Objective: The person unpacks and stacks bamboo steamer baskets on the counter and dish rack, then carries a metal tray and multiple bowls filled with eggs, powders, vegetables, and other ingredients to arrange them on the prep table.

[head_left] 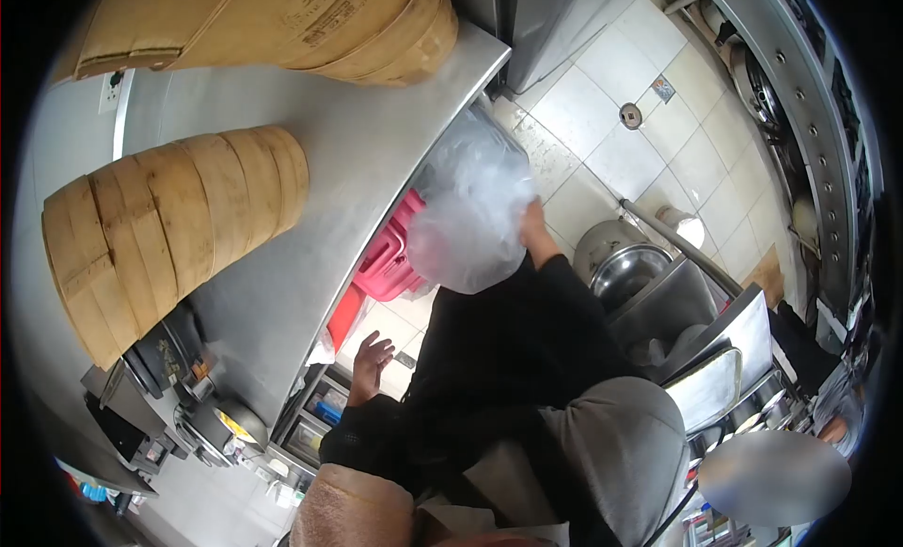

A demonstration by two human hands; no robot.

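Note:
A translucent plastic bag (470, 232), puffed and crumpled, hangs beside the edge of the steel table, in front of my body. My right hand (534, 229) is closed on the bag's right side, its fingertips partly hidden by the plastic. Away from the bag, my left hand (372, 361) is raised near the table edge, fingers spread and holding nothing. Behind the bag is a clear plastic bin (494, 128). Pink plastic baskets (381, 265) show below the table, partly covered by the bag.
Stacks of bamboo steamers (188, 227) lie across the view on the steel table (348, 124). At right are a steel pot (630, 269) and a grey pole (682, 246) over the tiled floor (621, 142). Another person (776, 476) is at lower right.

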